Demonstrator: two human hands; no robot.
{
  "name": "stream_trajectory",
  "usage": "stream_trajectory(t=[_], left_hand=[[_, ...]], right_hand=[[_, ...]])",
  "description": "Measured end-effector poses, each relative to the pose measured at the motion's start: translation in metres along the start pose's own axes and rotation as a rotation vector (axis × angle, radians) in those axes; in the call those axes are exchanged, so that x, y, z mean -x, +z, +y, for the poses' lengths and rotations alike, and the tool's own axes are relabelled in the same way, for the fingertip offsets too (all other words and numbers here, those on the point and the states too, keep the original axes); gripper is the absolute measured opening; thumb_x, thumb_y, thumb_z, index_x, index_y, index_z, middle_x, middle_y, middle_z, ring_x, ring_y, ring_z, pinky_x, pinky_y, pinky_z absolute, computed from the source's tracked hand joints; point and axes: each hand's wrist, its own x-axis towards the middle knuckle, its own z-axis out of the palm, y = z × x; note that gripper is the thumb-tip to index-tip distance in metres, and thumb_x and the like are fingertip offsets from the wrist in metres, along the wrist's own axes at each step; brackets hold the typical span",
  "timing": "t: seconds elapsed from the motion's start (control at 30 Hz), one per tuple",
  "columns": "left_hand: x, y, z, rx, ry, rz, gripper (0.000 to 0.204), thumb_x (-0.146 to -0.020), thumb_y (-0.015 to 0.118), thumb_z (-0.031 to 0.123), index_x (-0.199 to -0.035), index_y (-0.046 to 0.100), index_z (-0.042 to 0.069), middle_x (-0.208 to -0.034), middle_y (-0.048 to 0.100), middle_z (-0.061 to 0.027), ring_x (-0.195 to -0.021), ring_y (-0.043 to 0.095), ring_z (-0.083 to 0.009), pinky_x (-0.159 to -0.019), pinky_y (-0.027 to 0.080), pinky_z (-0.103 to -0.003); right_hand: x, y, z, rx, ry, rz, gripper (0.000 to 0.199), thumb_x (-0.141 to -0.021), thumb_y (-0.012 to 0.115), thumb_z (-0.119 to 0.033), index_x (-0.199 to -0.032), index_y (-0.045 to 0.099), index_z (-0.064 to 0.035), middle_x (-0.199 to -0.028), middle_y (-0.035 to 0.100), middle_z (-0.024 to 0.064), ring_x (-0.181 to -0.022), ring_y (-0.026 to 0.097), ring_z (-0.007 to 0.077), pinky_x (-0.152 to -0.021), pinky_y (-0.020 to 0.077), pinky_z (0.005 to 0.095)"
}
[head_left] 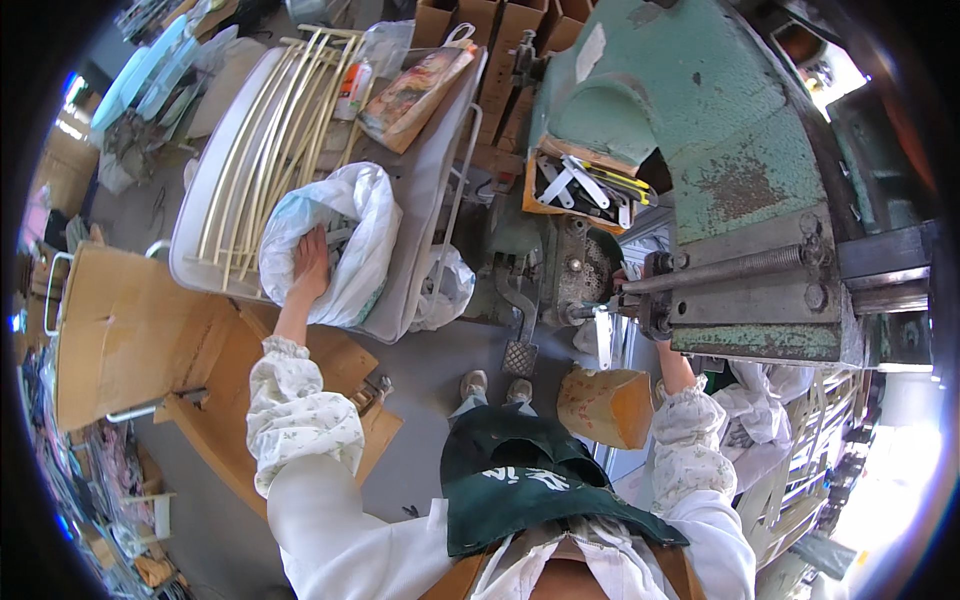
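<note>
My left hand (312, 264) reaches into an open white plastic bag (372, 205), fingers extended beside small grey metal pieces (342, 237). I see nothing clearly gripped in it. My right hand (673, 362) is at the green press machine (740, 130), mostly hidden behind its metal parts, so its fingers cannot be made out well. Close to it, a pale flat strip (603, 338) hangs upright below the machine's work area. An open box (580, 190) of white, black and yellow handle-like strips sits on the machine above.
Cream-coloured rods (285, 125) fill a white tub (190, 235) at the far left. Large cardboard (135, 335) stands at the left. A foot pedal (520, 357) lies ahead of my shoes. A brown paper sack (605, 408) stands near my right arm, with more rods (815, 440) at the right.
</note>
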Motion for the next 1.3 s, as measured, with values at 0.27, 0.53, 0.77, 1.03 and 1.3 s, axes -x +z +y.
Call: stream_trajectory(t=[0.27,0.53,0.77,1.03,1.3], left_hand=[[-0.032,0.004,-0.013,-0.066,0.003,-0.396,0.034,-0.086,0.046,0.009,-0.119,0.051,0.003,-0.121,0.053,-0.0212,-0.116,0.047,-0.0391,-0.094,0.041,-0.045],[-0.013,0.028,-0.001,0.311,-0.357,0.185,0.034,-0.097,0.036,0.027,-0.092,0.054,-0.001,-0.088,0.061,-0.0279,-0.086,0.058,-0.0450,-0.068,0.042,-0.052],[0.037,-0.098,0.135,1.635,-0.353,-0.148,0.045,-0.094,0.051,0.042,-0.115,0.058,0.003,-0.078,0.051,0.0040,-0.054,0.036,-0.0021,-0.045,0.028,-0.016],[0.112,-0.167,0.294,2.022,-0.191,-0.666,0.029,-0.098,0.045,0.018,-0.118,0.052,-0.001,-0.085,0.058,-0.0099,-0.066,0.055,-0.0165,-0.059,0.043,-0.028],[0.143,-0.172,0.373,2.125,-0.187,-1.021,0.025,-0.096,0.048,0.021,-0.107,0.053,0.000,-0.072,0.047,-0.0025,-0.055,0.042,-0.0093,-0.050,0.030,-0.022]], right_hand=[[0.060,-0.016,0.005,-0.547,0.151,0.128,0.022,-0.081,0.064,-0.008,-0.102,0.057,-0.0049,-0.084,0.059,0.0054,-0.070,0.052,0.0138,-0.057,0.0409,0.0273],[0.083,0.002,-0.019,-0.876,0.148,0.087,0.022,-0.082,0.064,-0.006,-0.103,0.056,-0.0051,-0.084,0.058,0.0037,-0.068,0.051,0.0109,-0.055,0.0398,0.0252],[0.074,0.007,-0.066,-1.168,0.203,0.024,0.021,-0.084,0.057,-0.001,-0.104,0.054,-0.0048,-0.088,0.058,0.0067,-0.065,0.052,0.0118,-0.052,0.0405,0.0255],[0.070,-0.018,-0.131,-0.743,0.259,-0.001,0.030,-0.076,0.074,-0.008,-0.102,0.062,0.0015,-0.087,0.063,0.0067,-0.069,0.055,0.0122,-0.056,0.0432,0.0251],[0.119,-0.034,-0.109,-0.617,-0.027,-0.038,0.020,-0.076,0.076,-0.015,-0.082,0.069,0.0031,-0.072,0.064,0.0002,-0.069,0.052,0.0051,-0.064,0.0458,0.0261]])
